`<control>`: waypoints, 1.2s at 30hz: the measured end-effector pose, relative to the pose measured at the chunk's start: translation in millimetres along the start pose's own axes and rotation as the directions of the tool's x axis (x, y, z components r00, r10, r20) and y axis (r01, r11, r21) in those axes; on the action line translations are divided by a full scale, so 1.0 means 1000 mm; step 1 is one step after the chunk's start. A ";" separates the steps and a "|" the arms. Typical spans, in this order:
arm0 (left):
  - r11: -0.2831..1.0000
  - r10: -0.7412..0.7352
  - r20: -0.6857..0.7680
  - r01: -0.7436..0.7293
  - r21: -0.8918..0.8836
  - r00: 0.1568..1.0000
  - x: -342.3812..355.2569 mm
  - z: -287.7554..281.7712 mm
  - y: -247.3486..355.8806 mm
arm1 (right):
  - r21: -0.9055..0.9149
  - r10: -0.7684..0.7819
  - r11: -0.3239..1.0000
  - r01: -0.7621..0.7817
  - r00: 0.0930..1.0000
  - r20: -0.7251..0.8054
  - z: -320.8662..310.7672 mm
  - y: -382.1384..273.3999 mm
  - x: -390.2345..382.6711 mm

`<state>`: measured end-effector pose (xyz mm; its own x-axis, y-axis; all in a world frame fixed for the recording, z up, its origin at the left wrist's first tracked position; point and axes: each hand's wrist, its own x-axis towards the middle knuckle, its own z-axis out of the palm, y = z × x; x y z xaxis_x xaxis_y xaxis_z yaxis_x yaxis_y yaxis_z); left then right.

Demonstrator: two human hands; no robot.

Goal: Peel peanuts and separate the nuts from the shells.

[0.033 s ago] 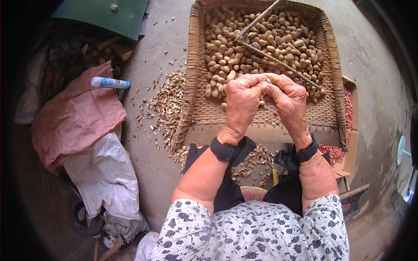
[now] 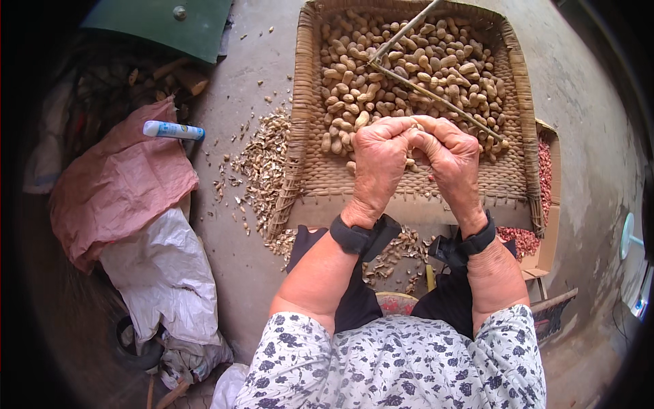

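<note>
Peanut [image 2: 413,129] pinched between both hands [image 2: 415,160] — above wicker tray's near rim [image 2: 409,194].

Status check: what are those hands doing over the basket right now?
Left hand and right hand together, pinching a peanut. Basket of peanuts below. Shells at left; sticks beyond, nothing blocking.

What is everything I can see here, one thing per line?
woven tray: one, tan, ahead on the ground
peanuts: many, beige, in the tray
sticks: two, thin, across the peanuts
shells: heap, pale, left of the tray
cardboard box: one, holds red kernels, right of the tray
pink sack: one, far left
white sack: one, below it
tube: one, white and blue, on the pink sack
left hand, right hand: pinched together over the tray
</note>
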<state>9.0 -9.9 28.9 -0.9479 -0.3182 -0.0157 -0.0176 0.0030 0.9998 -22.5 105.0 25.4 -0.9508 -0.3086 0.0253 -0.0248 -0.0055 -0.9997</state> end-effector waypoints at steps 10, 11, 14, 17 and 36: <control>0.881 -0.303 0.064 0.305 -0.361 0.951 0.004 -0.001 0.001 | -0.164 -0.125 0.977 0.133 0.990 0.057 -0.007 0.000 0.005; 0.857 -0.316 0.060 0.312 -0.410 0.947 0.003 0.000 -0.006 | -0.173 -0.157 0.972 0.160 0.987 0.033 -0.004 0.004 0.003; 0.775 -0.349 0.064 0.326 -0.542 0.935 0.000 0.003 -0.012 | -0.129 -0.127 0.984 0.122 0.991 -0.037 0.004 0.001 -0.003; 0.765 -0.337 0.021 0.287 -0.577 0.941 0.002 0.007 -0.009 | -0.002 -0.115 0.993 0.116 0.981 -0.157 0.010 0.001 -0.001; 0.502 -0.426 0.210 0.423 -0.754 0.880 0.011 0.009 -0.021 | 0.260 0.111 0.963 -0.072 0.984 -0.141 -0.001 0.002 0.013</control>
<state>-4.2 -4.6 7.7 -0.8933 -0.0825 -0.4418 -0.1697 -0.8483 0.5016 -34.7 101.7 23.5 -0.9817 -0.1697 -0.0862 0.1245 -0.2301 -0.9652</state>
